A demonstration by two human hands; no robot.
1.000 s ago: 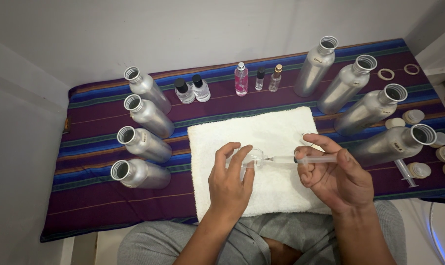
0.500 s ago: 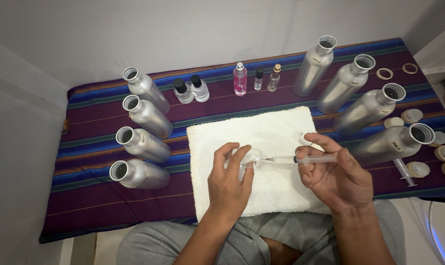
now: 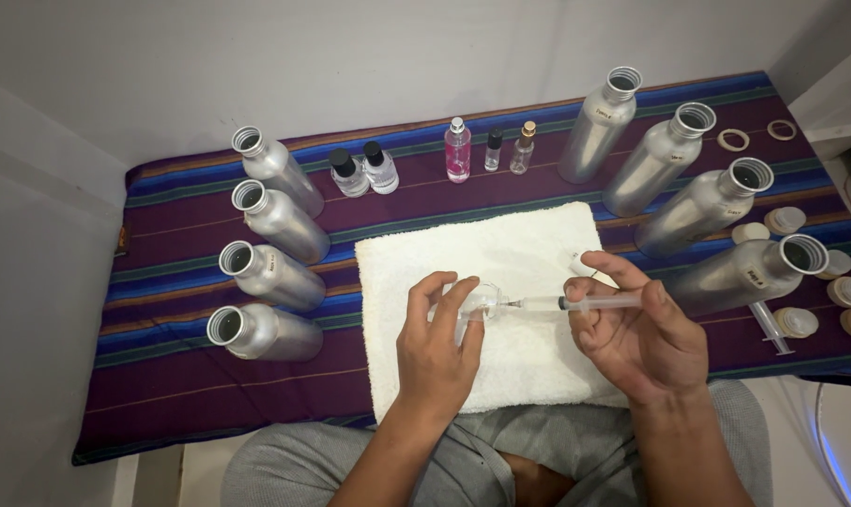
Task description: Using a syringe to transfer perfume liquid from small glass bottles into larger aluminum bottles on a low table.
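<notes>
My left hand (image 3: 437, 349) grips a small clear glass bottle (image 3: 479, 300) over a white towel (image 3: 486, 258). A clear plastic syringe (image 3: 575, 304) lies across the fingers of my right hand (image 3: 639, 333), its needle tip pointing left into the bottle's mouth. Both hands hover just above the towel's near half. A small white cap (image 3: 580, 263) lies on the towel just beyond my right fingers.
Several open aluminium bottles stand left (image 3: 273, 277) and right (image 3: 697, 202) on a striped purple cloth (image 3: 181, 376). Small vials (image 3: 457, 150) and two black-capped bottles (image 3: 364, 171) line the back. A spare syringe (image 3: 769, 326), caps (image 3: 848, 291) and rings (image 3: 733, 140) lie at the right.
The view has drifted a little; both hands keep the bottle and syringe together with no clear change in their grip.
</notes>
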